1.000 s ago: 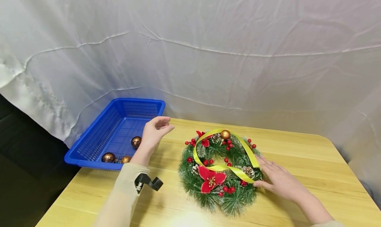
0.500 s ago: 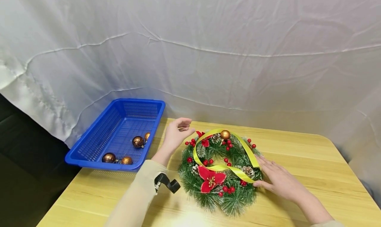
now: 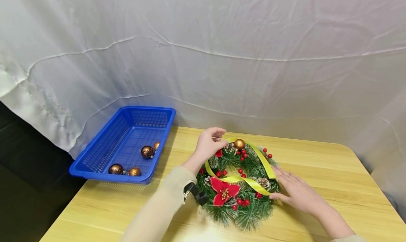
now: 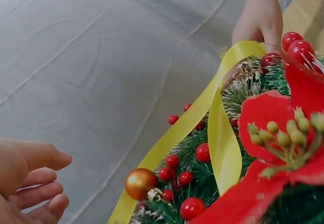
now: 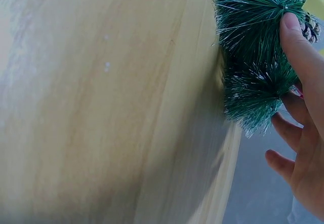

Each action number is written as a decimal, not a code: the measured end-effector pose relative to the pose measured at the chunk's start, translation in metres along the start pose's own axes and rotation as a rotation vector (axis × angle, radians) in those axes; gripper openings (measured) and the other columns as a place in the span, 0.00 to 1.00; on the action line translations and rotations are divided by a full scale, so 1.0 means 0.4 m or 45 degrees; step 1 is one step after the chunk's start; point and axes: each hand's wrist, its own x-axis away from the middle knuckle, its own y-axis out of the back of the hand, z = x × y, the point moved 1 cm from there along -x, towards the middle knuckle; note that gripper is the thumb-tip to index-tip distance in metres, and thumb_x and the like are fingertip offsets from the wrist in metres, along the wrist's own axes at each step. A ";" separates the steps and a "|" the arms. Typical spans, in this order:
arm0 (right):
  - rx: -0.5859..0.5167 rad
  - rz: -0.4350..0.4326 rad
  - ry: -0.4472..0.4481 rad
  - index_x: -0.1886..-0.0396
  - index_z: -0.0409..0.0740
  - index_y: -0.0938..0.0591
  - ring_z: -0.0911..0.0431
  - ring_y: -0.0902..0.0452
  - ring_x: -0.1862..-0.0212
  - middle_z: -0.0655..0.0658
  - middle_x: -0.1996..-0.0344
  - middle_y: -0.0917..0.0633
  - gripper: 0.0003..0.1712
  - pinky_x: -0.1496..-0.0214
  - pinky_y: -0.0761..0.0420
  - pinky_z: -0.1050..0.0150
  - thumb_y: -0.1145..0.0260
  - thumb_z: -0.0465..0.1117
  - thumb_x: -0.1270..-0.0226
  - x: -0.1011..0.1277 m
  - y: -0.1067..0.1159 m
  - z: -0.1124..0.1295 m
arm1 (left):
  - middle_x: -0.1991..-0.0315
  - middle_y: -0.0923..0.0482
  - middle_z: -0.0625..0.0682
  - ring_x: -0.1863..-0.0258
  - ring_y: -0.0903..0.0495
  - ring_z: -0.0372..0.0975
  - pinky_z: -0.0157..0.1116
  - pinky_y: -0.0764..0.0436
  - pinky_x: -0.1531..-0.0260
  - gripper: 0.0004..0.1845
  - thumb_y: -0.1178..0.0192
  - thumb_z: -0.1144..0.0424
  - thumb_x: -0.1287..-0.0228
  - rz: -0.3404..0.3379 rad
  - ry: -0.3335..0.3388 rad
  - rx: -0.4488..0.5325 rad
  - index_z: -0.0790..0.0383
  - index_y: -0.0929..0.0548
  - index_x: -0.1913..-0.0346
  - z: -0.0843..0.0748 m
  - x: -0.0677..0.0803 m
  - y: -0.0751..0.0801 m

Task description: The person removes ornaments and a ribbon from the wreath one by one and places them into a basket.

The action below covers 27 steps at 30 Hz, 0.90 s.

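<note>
A green pine wreath (image 3: 250, 213) with red berries, red poinsettias (image 3: 224, 191) and a yellow ribbon (image 3: 264, 164) lies on the wooden table (image 3: 317, 157). A gold ball (image 3: 239, 143) sits at its far edge. My left hand (image 3: 210, 143) hovers at the wreath's upper left, just beside that ball. In the left wrist view its fingers (image 4: 35, 181) are loosely curled and hold nothing, a short way from the gold ball (image 4: 140, 183). My right hand (image 3: 295, 192) lies flat against the wreath's right side, fingers (image 5: 304, 57) touching the needles (image 5: 253, 57).
A blue plastic basket (image 3: 104, 146) stands at the table's far left with several copper balls (image 3: 146, 151) in it. A white cloth backdrop (image 3: 222, 58) hangs close behind the table. Bare tabletop (image 5: 101, 107) extends to the right and front.
My left hand has moved right, from beside the basket to the wreath's top near the gold ball. The right hand and the wreath have stayed in place.
</note>
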 end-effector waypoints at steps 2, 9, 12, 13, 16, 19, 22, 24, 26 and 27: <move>-0.004 -0.003 0.000 0.25 0.41 0.47 0.36 0.45 0.31 0.38 0.28 0.43 0.51 0.31 0.48 0.41 0.45 0.67 0.37 0.000 0.000 0.001 | 0.54 0.21 0.55 0.55 0.20 0.47 0.33 0.20 0.55 0.18 0.30 0.68 0.46 0.020 -0.006 -0.034 0.63 0.18 0.50 -0.006 -0.009 -0.013; -0.001 -0.006 -0.002 0.25 0.42 0.47 0.35 0.44 0.32 0.37 0.29 0.43 0.52 0.33 0.45 0.38 0.45 0.68 0.37 0.001 0.001 -0.001 | 0.53 0.22 0.54 0.57 0.22 0.43 0.32 0.21 0.57 0.17 0.31 0.66 0.44 0.101 0.029 -0.166 0.62 0.18 0.50 -0.024 -0.034 -0.057; 0.007 -0.021 0.008 0.25 0.41 0.46 0.36 0.44 0.32 0.37 0.29 0.42 0.51 0.33 0.44 0.38 0.44 0.67 0.37 0.002 0.001 -0.002 | 0.53 0.22 0.55 0.57 0.22 0.43 0.31 0.22 0.58 0.17 0.32 0.67 0.43 0.130 0.019 -0.207 0.62 0.18 0.50 -0.024 -0.043 -0.079; 0.011 -0.025 0.014 0.25 0.41 0.46 0.36 0.43 0.32 0.37 0.29 0.41 0.51 0.33 0.44 0.38 0.44 0.67 0.37 0.002 0.001 -0.002 | 0.53 0.22 0.55 0.57 0.22 0.43 0.31 0.22 0.59 0.16 0.32 0.67 0.42 0.136 0.019 -0.217 0.62 0.18 0.50 -0.023 -0.046 -0.087; 0.015 -0.024 0.015 0.25 0.40 0.46 0.36 0.43 0.32 0.37 0.29 0.41 0.51 0.33 0.44 0.38 0.44 0.67 0.37 0.003 0.001 -0.003 | 0.53 0.22 0.54 0.58 0.22 0.42 0.31 0.22 0.60 0.16 0.33 0.67 0.41 0.137 0.010 -0.255 0.62 0.17 0.49 -0.017 -0.052 -0.108; 0.016 -0.017 0.020 0.25 0.40 0.46 0.36 0.44 0.32 0.37 0.29 0.41 0.51 0.33 0.44 0.38 0.44 0.67 0.37 0.002 0.000 -0.003 | 0.53 0.22 0.54 0.57 0.22 0.43 0.31 0.22 0.61 0.16 0.33 0.67 0.41 0.138 0.021 -0.282 0.62 0.17 0.49 -0.013 -0.053 -0.125; 0.012 -0.018 0.022 0.25 0.39 0.46 0.36 0.44 0.32 0.37 0.29 0.41 0.51 0.31 0.47 0.40 0.45 0.67 0.37 0.002 0.000 -0.003 | 0.53 0.23 0.55 0.57 0.22 0.44 0.31 0.21 0.62 0.16 0.33 0.67 0.41 0.147 0.018 -0.313 0.63 0.18 0.49 -0.009 -0.053 -0.138; 0.012 -0.025 0.023 0.26 0.39 0.45 0.36 0.43 0.32 0.37 0.29 0.41 0.51 0.29 0.51 0.45 0.45 0.67 0.37 0.002 -0.001 -0.004 | 0.53 0.22 0.55 0.56 0.22 0.44 0.30 0.21 0.62 0.16 0.33 0.68 0.41 0.154 0.007 -0.350 0.64 0.18 0.49 -0.005 -0.055 -0.146; 0.013 -0.028 0.027 0.26 0.39 0.45 0.36 0.43 0.32 0.37 0.29 0.42 0.51 0.27 0.57 0.51 0.45 0.67 0.37 0.002 -0.002 -0.004 | 0.53 0.22 0.55 0.55 0.22 0.43 0.29 0.22 0.61 0.17 0.33 0.68 0.41 0.158 -0.008 -0.402 0.63 0.17 0.48 0.001 -0.057 -0.153; 0.018 -0.034 0.036 0.26 0.39 0.45 0.36 0.43 0.32 0.37 0.29 0.41 0.50 0.27 0.57 0.52 0.45 0.66 0.36 0.002 -0.002 -0.004 | 0.54 0.22 0.55 0.55 0.23 0.43 0.29 0.22 0.60 0.17 0.33 0.68 0.42 0.157 -0.015 -0.424 0.63 0.17 0.48 0.003 -0.058 -0.157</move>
